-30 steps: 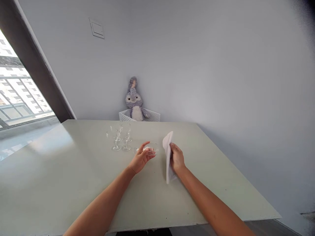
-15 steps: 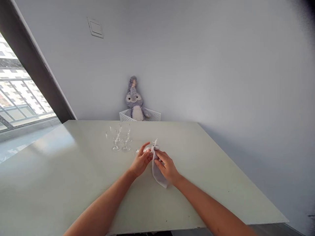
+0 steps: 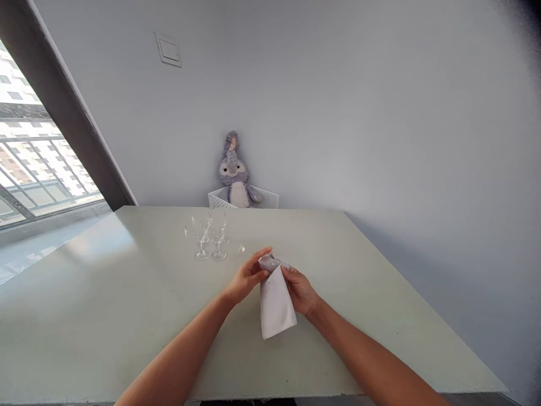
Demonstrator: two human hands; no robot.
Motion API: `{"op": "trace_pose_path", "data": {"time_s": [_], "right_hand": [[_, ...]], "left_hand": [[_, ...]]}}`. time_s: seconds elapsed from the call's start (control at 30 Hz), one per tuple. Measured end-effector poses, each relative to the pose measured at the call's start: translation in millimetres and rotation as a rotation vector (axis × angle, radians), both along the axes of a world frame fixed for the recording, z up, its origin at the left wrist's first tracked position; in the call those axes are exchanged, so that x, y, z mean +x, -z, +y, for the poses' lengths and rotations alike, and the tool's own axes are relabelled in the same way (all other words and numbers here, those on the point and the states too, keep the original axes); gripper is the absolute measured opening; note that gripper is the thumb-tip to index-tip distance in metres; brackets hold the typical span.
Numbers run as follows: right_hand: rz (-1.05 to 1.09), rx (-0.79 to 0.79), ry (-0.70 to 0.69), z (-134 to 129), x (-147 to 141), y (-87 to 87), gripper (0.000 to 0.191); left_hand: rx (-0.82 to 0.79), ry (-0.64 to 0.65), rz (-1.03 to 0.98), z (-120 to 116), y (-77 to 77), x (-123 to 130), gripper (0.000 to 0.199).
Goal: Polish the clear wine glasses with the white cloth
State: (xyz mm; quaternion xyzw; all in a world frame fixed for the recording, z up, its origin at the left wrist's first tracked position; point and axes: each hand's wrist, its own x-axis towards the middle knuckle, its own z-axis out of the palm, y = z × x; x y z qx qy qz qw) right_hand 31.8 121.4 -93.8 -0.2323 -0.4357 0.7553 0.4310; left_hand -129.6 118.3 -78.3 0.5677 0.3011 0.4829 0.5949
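Observation:
Near the middle of the table, my left hand [image 3: 247,280] is wrapped round the bowl of a clear stemmed glass, whose foot [image 3: 242,247] shows beyond the fingers to the upper left. A light grey cloth [image 3: 276,307] covers the rim end of the glass and hangs down between my hands. My right hand [image 3: 301,290] pinches the cloth at its upper right edge. Left of my hands, several clear stemmed glasses [image 3: 202,255] stand upright in a close group.
The pale table [image 3: 127,316] extends to a wall at the back. Behind its far edge, a grey plush rabbit [image 3: 239,192] sits in a white perforated basket [image 3: 268,199]. A window [image 3: 38,152] is at the left.
The cloth has spread and turned, its loose end now hanging wider and lower. My right hand has shifted slightly right and rolled over. The held glass has tilted, its foot higher.

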Motion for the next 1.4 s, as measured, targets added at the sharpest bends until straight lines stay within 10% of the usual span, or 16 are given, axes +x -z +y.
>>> {"op": "trace_pose_path", "data": {"time_s": [0.27, 0.53, 0.77, 1.0, 1.23, 1.4], "right_hand": [[-0.497, 0.481, 0.203, -17, -2, 4.7, 0.033], [-0.065, 0.005, 0.032, -3, 10, -7.7, 0.035], [-0.498, 0.433, 0.098, -18, 2, 1.4, 0.021], [-0.055, -0.053, 0.118, -15, -2, -10.3, 0.031], [-0.421, 0.261, 0.128, -22, -4, 0.8, 0.02], [-0.106, -0.066, 0.119, -10, 2, -4.2, 0.034]], "left_hand": [[0.002, -0.137, 0.273, 0, 1.4, 2, 0.045], [0.194, -0.076, 0.27, -9, -5.1, 5, 0.053], [-0.065, -0.113, 0.265, -4, -1.3, 4, 0.052], [0.043, 0.049, 0.06, -7, -5.2, 2, 0.049], [-0.09, -0.083, 0.299, -1, 1.2, 2, 0.05], [0.029, -0.034, 0.223, -7, 4.4, 7, 0.054]]}}
